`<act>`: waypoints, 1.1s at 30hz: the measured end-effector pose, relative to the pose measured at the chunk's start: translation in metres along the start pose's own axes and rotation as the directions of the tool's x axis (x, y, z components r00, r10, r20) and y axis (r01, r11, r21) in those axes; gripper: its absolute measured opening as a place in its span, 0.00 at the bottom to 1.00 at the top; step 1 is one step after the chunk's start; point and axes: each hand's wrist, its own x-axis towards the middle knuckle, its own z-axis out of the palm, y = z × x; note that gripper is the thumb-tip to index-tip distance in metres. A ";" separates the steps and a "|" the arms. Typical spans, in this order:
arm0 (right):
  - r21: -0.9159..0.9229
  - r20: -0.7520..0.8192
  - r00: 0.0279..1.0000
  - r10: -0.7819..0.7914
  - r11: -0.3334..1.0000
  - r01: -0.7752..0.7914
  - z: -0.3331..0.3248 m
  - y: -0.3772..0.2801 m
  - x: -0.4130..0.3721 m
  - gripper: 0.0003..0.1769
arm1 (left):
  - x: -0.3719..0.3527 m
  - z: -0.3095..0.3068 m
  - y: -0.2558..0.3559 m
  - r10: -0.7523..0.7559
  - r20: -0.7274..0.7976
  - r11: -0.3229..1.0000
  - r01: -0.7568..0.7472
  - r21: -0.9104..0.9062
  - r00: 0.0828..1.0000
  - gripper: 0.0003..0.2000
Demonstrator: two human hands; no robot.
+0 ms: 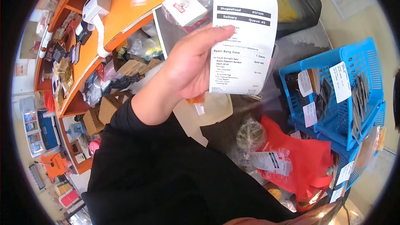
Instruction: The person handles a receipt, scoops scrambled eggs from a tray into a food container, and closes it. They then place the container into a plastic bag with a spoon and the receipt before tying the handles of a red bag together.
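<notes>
My left hand [193, 60] is raised in the upper middle, closed on a printed paper receipt [243, 41]. The thumb lies across the receipt's front and the fingers are hidden behind it. Its print reads ShopeeFood, Delivery and Queue #5, facing me. Behind and below the receipt is a pale plastic lid or tray [216, 112]. A red carrier bag [291, 154] with a printed label [271, 162] lies lower right, beside a clear plastic bag of something green [251, 134]. My right hand is not visible; a blurred brownish shape at the bottom edge cannot be made out.
Blue plastic baskets [333, 112] with paper slips and small sachets stand at the right. A white printed box [184, 9] and a dark container [300, 0] are at the back. Left, an orange counter [121, 21] carries a white printer [96, 6], with cardboard boxes [100, 114] below.
</notes>
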 end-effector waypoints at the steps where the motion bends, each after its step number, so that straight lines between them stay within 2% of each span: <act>1: 0.004 0.004 1.000 -0.007 1.000 0.007 -0.001 0.002 0.000 0.24 | 0.001 0.001 -0.002 -0.002 0.007 1.000 0.002 0.014 1.000 0.25; 7: -0.003 0.000 0.995 -0.095 0.995 0.095 -0.027 -0.014 -0.003 0.24 | 0.001 0.008 -0.008 -0.034 0.036 0.999 0.033 0.030 0.999 0.25; 14: -0.004 -0.067 0.953 -0.297 0.955 0.297 -0.110 -0.067 -0.015 0.24 | -0.013 0.012 0.003 -0.087 0.094 0.996 0.085 0.031 0.992 0.26; 17: 0.002 -0.315 0.908 -0.275 0.957 0.290 -0.144 -0.079 -0.047 0.24 | -0.019 0.010 0.010 -0.123 0.147 0.992 0.120 0.034 0.981 0.26; 18: -0.025 -0.510 0.824 -0.248 0.962 0.274 -0.146 -0.076 -0.060 0.24 | -0.022 0.011 0.013 -0.122 0.159 0.992 0.118 0.034 0.980 0.26; 20: -0.061 -0.819 0.546 -0.175 0.973 0.221 -0.149 -0.075 -0.086 0.25 | -0.029 0.009 0.020 -0.123 0.181 0.992 0.120 0.027 0.976 0.26; 21: 0.152 -0.814 0.580 -0.037 0.950 0.274 -0.155 -0.076 -0.100 0.25 | -0.032 0.008 0.024 -0.129 0.193 0.992 0.128 0.018 0.973 0.26; 23: 0.546 -0.720 0.660 0.213 0.761 0.351 -0.179 -0.081 -0.135 0.26 | -0.037 0.004 0.029 -0.136 0.208 0.990 0.138 0.005 0.969 0.26; 25: 0.658 -0.741 0.636 0.215 0.418 0.626 -0.183 -0.115 -0.209 0.21 | -0.042 0.002 0.036 -0.130 0.218 0.991 0.132 0.003 0.967 0.26; 27: 0.578 -0.816 0.565 0.123 0.181 0.796 -0.188 -0.110 -0.238 0.19 | -0.044 -0.002 0.042 -0.130 0.230 0.991 0.132 0.010 0.964 0.26; 30: 0.511 -0.854 0.499 -0.149 -0.059 0.858 -0.166 -0.171 -0.349 0.17 | -0.044 -0.010 0.046 -0.143 0.268 0.989 0.150 -0.006 0.953 0.26; 32: 0.492 -0.849 0.479 -0.225 -0.003 0.871 -0.130 -0.215 -0.396 0.14 | -0.040 -0.016 0.051 -0.151 0.308 0.987 0.163 -0.012 0.939 0.26; 33: 0.536 -0.761 0.534 -0.367 0.109 0.838 -0.108 -0.233 -0.423 0.13 | -0.038 -0.021 0.053 -0.157 0.325 0.985 0.171 -0.013 0.932 0.26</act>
